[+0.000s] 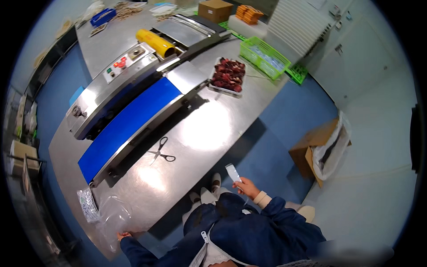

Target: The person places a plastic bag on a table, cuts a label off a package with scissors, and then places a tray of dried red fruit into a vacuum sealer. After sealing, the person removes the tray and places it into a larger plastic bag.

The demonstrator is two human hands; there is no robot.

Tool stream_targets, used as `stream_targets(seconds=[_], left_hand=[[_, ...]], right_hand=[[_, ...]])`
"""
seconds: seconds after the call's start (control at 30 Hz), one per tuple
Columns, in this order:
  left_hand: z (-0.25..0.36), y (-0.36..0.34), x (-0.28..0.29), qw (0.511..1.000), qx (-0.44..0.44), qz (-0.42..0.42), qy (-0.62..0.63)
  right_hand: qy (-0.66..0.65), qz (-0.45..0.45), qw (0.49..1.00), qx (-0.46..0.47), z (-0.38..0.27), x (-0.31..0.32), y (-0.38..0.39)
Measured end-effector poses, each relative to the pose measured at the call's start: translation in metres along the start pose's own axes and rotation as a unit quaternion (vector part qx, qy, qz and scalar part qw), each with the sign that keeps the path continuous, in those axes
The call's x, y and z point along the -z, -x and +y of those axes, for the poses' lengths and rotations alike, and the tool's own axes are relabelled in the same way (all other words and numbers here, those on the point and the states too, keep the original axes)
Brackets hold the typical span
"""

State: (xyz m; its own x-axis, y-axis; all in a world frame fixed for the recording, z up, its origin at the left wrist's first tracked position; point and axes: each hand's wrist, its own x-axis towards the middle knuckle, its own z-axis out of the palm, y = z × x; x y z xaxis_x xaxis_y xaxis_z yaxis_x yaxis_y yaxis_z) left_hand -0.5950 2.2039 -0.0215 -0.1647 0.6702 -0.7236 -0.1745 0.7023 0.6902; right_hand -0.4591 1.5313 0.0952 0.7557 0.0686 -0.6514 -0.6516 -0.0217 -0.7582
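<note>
At the table's near left corner, my left hand (124,236) is closed on the edge of a clear plastic bag (116,213), which lies flat and crinkled on the metal. A silvery printed packet (88,205) lies just beyond the bag. My right hand (247,188) is off the table's front edge, in front of my body. Its fingers wrap round a white hand-held device (232,172) with a squared end pointing away from me; its exact kind is unclear. Black-handled scissors (162,150) rest half open on the table between the two hands, nearer the machine.
A steel machine with a blue conveyor belt (129,120) and a yellow roll (155,43) spans the table (204,129). Beyond it stand a tray of dark red pieces (228,75) and a green basket (264,58). On the floor at right is a lined cardboard box (311,147).
</note>
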Motion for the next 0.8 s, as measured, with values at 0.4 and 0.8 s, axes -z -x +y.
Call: stream_targets(seconds=[0.4,0.8], left_hand=[[-0.050,0.230,-0.059,0.923,-0.237,-0.271,-0.139],[-0.223,0.581,-0.136,0.682,0.002,-0.663,-0.309]], right_hand=[[-0.159,0.226,0.959,-0.057,0.124,0.182,0.053],[-0.359,0.450,0.810,-0.113,0.279,0.352,0.117]])
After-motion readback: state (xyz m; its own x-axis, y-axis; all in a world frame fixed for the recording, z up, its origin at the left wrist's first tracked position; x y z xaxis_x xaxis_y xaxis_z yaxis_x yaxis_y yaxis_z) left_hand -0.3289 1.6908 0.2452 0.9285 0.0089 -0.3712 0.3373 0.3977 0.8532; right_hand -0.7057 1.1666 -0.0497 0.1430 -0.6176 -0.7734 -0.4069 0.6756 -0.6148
